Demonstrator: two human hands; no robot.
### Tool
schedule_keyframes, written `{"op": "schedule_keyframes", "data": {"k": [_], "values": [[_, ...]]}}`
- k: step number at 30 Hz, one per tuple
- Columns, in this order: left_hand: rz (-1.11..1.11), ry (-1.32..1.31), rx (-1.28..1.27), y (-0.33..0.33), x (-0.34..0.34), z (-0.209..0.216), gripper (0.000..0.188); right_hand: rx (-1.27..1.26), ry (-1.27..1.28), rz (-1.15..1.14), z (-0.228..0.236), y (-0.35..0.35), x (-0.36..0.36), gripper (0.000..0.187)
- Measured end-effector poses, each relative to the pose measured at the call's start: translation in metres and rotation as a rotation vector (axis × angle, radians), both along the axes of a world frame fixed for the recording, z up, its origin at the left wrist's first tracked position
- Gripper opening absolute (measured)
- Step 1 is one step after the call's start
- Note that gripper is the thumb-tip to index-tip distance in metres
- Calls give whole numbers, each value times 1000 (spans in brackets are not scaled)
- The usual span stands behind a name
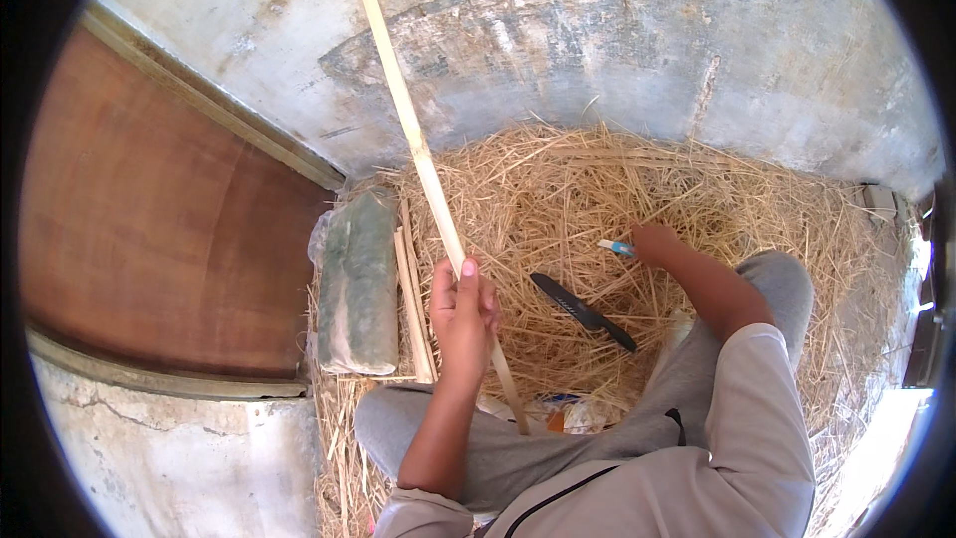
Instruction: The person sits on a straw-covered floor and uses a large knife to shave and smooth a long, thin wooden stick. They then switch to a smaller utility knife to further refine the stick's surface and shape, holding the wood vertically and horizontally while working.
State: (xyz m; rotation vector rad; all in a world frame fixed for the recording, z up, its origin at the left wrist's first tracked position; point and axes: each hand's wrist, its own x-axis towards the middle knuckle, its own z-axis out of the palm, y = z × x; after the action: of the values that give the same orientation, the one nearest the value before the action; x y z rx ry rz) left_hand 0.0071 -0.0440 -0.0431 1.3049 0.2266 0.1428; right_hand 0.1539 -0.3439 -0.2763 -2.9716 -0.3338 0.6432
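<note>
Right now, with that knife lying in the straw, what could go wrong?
The black knife lies loose on the straw near the right leg, so shifting might nudge it. The long pale strip in the left hand could swing against the wall. The small blue-and-white tool in the right hand may slip; whether it has a blade, I can't tell.

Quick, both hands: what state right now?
Left hand: closed, holding a long pale strip.
Right hand: closed, holding a small blue-and-white tool.
</note>
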Motion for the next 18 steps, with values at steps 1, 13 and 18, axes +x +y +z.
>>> {"op": "schedule_keyframes", "data": {"k": [1, 13, 18], "values": [[6, -15, 5, 0, -2, 1, 20, 0, 2, 3, 2, 6, -2, 32], [-38, -178, 65, 8, 7, 0, 23, -130, 220, 170, 6, 25, 14, 32], [-109, -157, 144, 2, 13, 12, 26, 11, 111, 144, 67, 45, 24, 30]]}}
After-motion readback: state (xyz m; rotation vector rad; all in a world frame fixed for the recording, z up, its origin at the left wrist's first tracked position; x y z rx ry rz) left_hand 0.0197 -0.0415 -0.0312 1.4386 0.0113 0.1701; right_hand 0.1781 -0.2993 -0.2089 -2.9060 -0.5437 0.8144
